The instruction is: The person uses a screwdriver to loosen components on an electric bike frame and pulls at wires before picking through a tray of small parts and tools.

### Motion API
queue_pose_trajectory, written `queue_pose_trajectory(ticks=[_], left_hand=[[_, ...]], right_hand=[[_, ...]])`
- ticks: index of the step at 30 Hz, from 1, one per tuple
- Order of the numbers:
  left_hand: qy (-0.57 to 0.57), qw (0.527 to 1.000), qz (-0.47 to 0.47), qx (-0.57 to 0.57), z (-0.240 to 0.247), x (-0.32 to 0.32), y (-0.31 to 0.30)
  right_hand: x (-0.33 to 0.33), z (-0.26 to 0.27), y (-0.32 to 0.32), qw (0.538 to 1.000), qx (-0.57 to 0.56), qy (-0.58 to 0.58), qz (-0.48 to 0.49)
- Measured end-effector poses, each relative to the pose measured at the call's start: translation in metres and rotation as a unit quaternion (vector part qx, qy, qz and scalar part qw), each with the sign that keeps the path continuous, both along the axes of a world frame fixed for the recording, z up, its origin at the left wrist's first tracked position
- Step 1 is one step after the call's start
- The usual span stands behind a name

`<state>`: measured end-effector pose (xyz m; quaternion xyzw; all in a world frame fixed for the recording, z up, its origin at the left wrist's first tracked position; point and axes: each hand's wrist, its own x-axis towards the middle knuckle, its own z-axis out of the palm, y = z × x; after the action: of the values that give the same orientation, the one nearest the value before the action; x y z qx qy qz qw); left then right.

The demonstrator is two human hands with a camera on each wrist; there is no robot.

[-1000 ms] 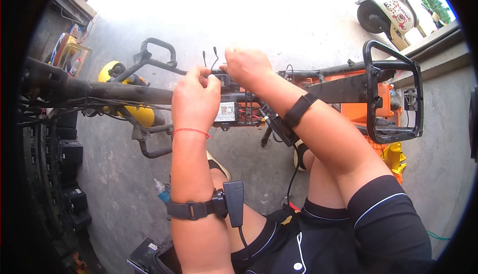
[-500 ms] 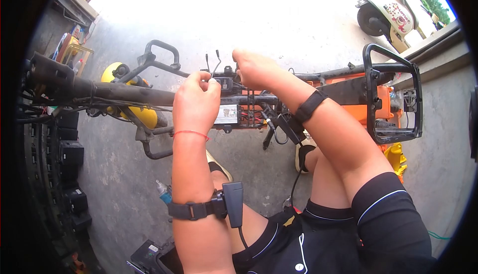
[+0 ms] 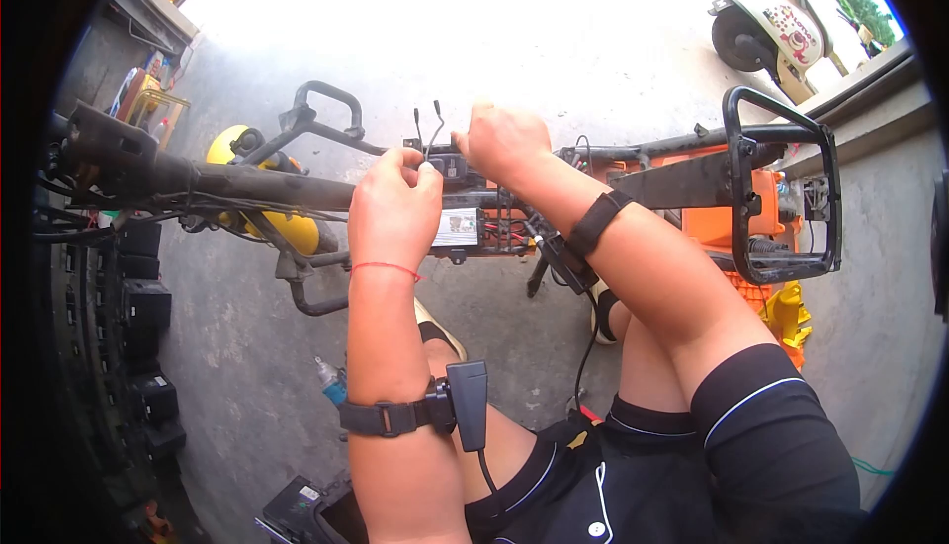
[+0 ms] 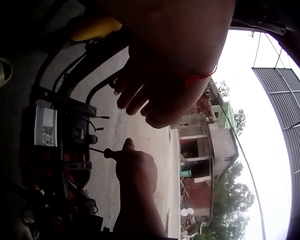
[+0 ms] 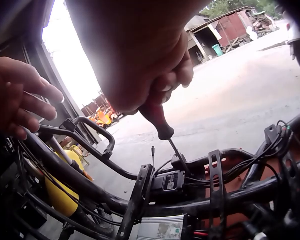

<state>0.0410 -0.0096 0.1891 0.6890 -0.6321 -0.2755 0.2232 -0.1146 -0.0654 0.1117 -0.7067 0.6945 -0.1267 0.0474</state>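
Observation:
In the right wrist view my right hand (image 5: 155, 80) grips the handle of a screwdriver (image 5: 156, 119); its shaft points down beside a small black box (image 5: 168, 183) on the dark frame (image 5: 80, 180). The left wrist view shows the same screwdriver (image 4: 110, 153) held sideways in the fist (image 4: 136, 169). My left hand (image 3: 393, 203) is over the frame tube in the head view, left of the black box (image 3: 455, 167); its fingers are loosely bent, with nothing held in the right wrist view. Two thin black leads (image 3: 433, 129) stick up near its fingertips. A silver box (image 3: 457, 227) lies below.
A yellow part (image 3: 287, 232) lies behind the frame at left. Black boxes (image 3: 148, 304) line the left side. A blue-grey tool (image 3: 331, 383) is on the floor. A black rack loop (image 3: 736, 188) rises at right, with a white scooter (image 3: 781, 28) beyond.
My right hand moved away from the left hand, then came partly back, staying above the black box. My left hand has kept nearly the same pose. The frame has shifted slightly right in view.

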Motion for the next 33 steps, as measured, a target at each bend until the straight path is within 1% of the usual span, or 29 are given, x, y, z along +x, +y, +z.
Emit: queue_pose_trajectory(ticks=[1, 2, 4, 5, 7, 8, 10, 11, 13, 14, 16, 17, 19, 20, 22, 23, 25, 26, 28, 29, 31, 33], left_hand=[[-0.001, 1.0, 0.0, -0.001, 0.0, 0.001, 0.0], [-0.003, 1.0, 0.001, -0.004, -0.002, 0.002, 0.001], [-0.007, 1.0, 0.003, -0.007, -0.002, 0.005, 0.001], [0.001, 1.0, 0.004, -0.002, -0.002, 0.006, 0.002], [0.008, 1.0, 0.004, 0.003, -0.002, 0.008, 0.002], [0.009, 1.0, 0.007, 0.014, -0.002, 0.01, 0.003], [0.01, 1.0, 0.01, 0.026, -0.003, 0.012, 0.002], [0.008, 1.0, 0.008, 0.024, -0.004, 0.013, 0.001], [0.007, 1.0, 0.006, 0.024, -0.004, 0.013, 0.001], [0.011, 1.0, 0.004, 0.024, -0.002, 0.012, 0.002], [0.015, 1.0, 0.003, 0.024, -0.001, 0.01, 0.002], [0.022, 0.999, 0.001, 0.024, -0.001, 0.01, 0.002], [0.029, 0.999, 0.0, 0.024, -0.001, 0.01, 0.001], [0.028, 0.999, -0.001, 0.021, -0.001, 0.01, 0.002], [0.027, 0.999, -0.002, 0.018, 0.0, 0.009, 0.002], [0.031, 0.999, -0.004, 0.018, -0.001, 0.009, 0.002], [0.032, 0.999, -0.002, 0.018, -0.001, 0.011, 0.003], [0.029, 0.999, -0.005, 0.023, -0.002, 0.011, 0.003], [0.026, 0.999, -0.006, 0.027, -0.003, 0.013, 0.003], [0.022, 0.999, -0.004, 0.029, -0.004, 0.014, 0.004], [0.018, 0.999, -0.001, 0.031, -0.004, 0.017, 0.006], [0.021, 1.0, 0.002, 0.015, -0.005, 0.021, 0.007]], right_hand=[[0.001, 0.004, 0.0, 1.0, 0.007, 0.007, -0.028], [-0.002, 0.008, -0.001, 1.0, 0.006, 0.007, -0.028], [-0.013, 0.02, -0.004, 0.996, 0.084, -0.005, -0.041], [-0.017, 0.024, -0.006, 0.996, 0.083, -0.006, -0.041], [-0.025, 0.031, -0.008, 0.986, 0.163, -0.003, -0.022], [-0.028, 0.026, -0.008, 0.986, 0.162, -0.003, -0.023], [-0.032, 0.008, -0.007, 0.995, 0.047, -0.092, 0.014], [-0.033, 0.002, -0.009, 0.995, 0.046, -0.092, 0.013], [-0.034, -0.001, -0.01, 0.988, 0.025, -0.112, 0.103], [-0.033, 0.002, -0.009, 0.988, 0.025, -0.111, 0.103], [-0.032, 0.009, -0.005, 0.975, 0.091, -0.092, 0.181], [-0.029, 0.008, -0.003, 0.975, 0.092, -0.091, 0.182], [-0.022, 0.007, -0.001, 0.974, 0.044, -0.041, 0.221], [-0.019, 0.006, 0.0, 0.973, 0.044, -0.041, 0.222], [-0.012, 0.005, 0.002, 0.977, 0.009, -0.013, 0.215], [-0.01, 0.002, 0.0, 0.976, 0.009, -0.014, 0.216], [-0.002, -0.006, -0.003, 0.986, 0.003, -0.039, 0.164], [0.001, -0.01, -0.003, 0.986, 0.004, -0.041, 0.164], [0.005, -0.014, -0.001, 0.993, -0.037, -0.045, 0.1], [0.008, -0.014, -0.001, 0.993, -0.036, -0.046, 0.101], [0.013, -0.012, 0.0, 0.999, -0.005, -0.036, -0.003], [0.011, -0.007, 0.002, 0.999, 0.0, -0.034, 0.014]])
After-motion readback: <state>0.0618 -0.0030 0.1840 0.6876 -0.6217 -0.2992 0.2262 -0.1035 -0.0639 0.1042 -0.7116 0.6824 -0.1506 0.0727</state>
